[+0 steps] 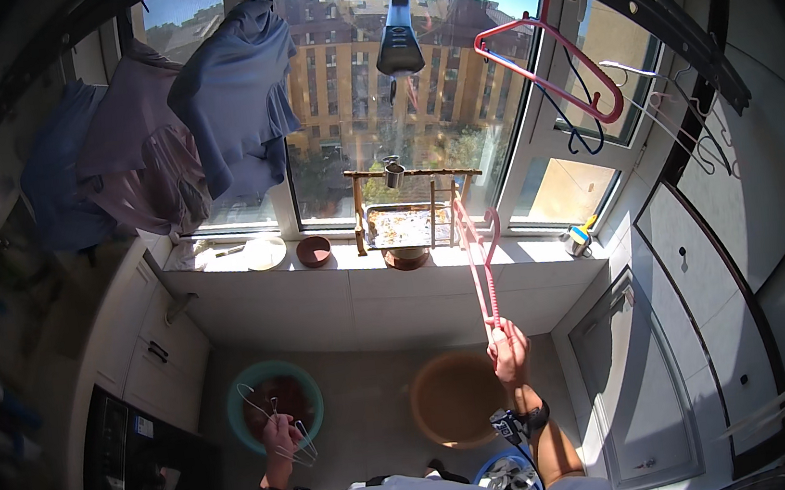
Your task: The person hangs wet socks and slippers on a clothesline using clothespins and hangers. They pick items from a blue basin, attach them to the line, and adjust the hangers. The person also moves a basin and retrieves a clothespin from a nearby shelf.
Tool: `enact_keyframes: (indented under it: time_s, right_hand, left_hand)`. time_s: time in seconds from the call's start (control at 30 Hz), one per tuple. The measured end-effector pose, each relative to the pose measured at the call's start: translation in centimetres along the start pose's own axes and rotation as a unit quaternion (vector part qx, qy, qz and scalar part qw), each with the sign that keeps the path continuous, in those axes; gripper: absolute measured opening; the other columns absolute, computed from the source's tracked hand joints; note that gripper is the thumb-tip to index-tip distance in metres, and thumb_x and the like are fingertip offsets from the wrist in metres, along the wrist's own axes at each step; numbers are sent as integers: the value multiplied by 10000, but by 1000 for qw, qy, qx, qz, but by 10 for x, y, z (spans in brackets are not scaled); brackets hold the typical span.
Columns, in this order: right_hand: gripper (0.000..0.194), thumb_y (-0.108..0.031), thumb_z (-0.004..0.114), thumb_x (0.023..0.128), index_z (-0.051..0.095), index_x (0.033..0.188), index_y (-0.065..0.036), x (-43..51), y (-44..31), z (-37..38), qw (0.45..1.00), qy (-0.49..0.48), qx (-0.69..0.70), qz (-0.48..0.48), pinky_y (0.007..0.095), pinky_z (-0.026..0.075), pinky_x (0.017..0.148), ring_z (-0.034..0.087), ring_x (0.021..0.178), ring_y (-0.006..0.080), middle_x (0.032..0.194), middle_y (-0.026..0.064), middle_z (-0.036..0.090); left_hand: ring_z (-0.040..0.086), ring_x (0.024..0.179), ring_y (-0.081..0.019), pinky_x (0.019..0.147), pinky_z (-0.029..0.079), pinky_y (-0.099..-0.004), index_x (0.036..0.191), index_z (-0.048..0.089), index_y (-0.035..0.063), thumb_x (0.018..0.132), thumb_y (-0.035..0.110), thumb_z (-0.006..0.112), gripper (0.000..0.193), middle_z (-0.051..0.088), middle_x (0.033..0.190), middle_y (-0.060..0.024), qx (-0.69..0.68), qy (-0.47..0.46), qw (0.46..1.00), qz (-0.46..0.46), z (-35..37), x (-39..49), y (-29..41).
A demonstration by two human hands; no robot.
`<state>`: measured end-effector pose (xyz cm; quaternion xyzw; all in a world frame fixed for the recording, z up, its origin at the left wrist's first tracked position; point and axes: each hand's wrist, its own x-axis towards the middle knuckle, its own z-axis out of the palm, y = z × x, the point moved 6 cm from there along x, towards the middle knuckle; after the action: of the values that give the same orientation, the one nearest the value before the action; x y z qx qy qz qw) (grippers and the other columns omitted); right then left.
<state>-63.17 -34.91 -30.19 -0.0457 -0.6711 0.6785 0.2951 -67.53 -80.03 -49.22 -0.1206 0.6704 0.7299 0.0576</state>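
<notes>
My right hand (pixel 509 354) is closed around the end of a pink plastic clothes hanger (pixel 488 270), held up in front of the windowsill with its hook near the top. Thin metal wire hangers (pixel 305 444) are gripped in my left hand (pixel 281 435), over the edge of a teal basin (pixel 316 399) with dark reddish contents. An orange-brown basin (pixel 451 438) stands on the floor left of my right hand. Close to my body, a blue basin (pixel 505 458) holds dark and light fabric. Each wrist wears a black strap with a small device.
Shirts (pixel 238 103) hang at the upper left; red (pixel 533 73), blue and wire hangers hang at the upper right. On the windowsill (pixel 358 260) stand a brown bowl (pixel 313 252), a wooden frame with a metal tray (pixel 408 225), and a container (pixel 579 242). A grey door (pixel 634 392) is at right.
</notes>
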Motion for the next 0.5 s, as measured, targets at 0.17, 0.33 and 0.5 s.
enact_keyframes:
  time_s: [0.17, 0.33, 0.5]
  right_hand:
    - [272, -155, 449, 880, 598, 1047, 0, 75, -101, 88, 979, -1, -91, -180, 234, 358, 476, 445, 515, 59, 569, 4, 467]
    - [254, -208, 457, 892, 605, 1028, -53, 171, -196, 146, 908, 88, -274, -304, 400, 473, 584, 623, 663, 335, 748, 192, 629]
    - [255, -241, 451, 888, 614, 1013, -89, 220, -246, 174, 873, 108, -287, -380, 451, 484, 621, 628, 704, 359, 739, 188, 635]
  left_hand:
    - [443, 410, -65, 381, 314, -202, 878, 517, 75, 954, 243, 421, 208, 529, 530, -14, -23, -20, 999, 22, -8, -9, 24]
    - [445, 413, -69, 381, 323, -201, 851, 520, 72, 956, 244, 420, 225, 514, 527, -13, 3, 2, 999, 35, -24, -18, 23]
    - [398, 347, -70, 314, 275, -201, 870, 514, 91, 936, 219, 452, 157, 522, 512, -32, -57, 43, 997, 12, -72, -16, -18]
